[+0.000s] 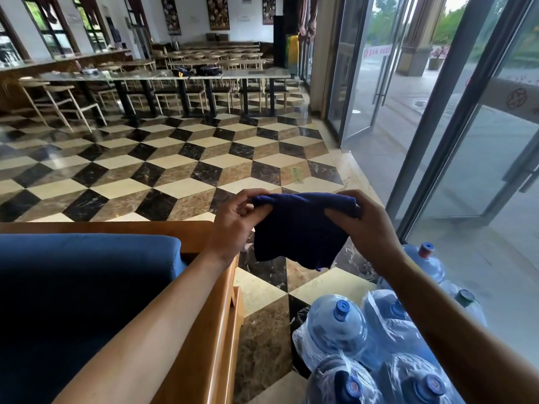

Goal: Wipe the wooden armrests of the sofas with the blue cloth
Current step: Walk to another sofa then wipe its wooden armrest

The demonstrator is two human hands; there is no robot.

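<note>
- We see the blue cloth (297, 228) held up in the air between both hands, hanging in a loose fold over the floor (163, 170), just beyond the corner of the sofa (87, 272)
- The left hand (233, 220) is pinched together on the cloth's upper left edge; the right hand (361, 220) is clamped on its upper right edge, thumb pressed to the front of the fabric
- The wooden armrest (215, 330) runs under the left forearm along the right side of the sofa, next to the blue cushion; the wooden rail at the far end meets it at the corner near the left hand
- The cloth touches no wood; we judge that it is being spread or refolded for use, not yet wiping
- We cannot tell from the wood itself whether this armrest has been wiped: it shows no streaks, damp marks or dust
- We judge the task to be at a preparing step, with this armrest to be wiped from the corner back toward the body, and any other sofas, none of which are in view, left to do
- Water bottles (341, 322) wrapped in plastic stand on the floor to the right, close to the armrest, beside the glass doors (364, 83)
</note>
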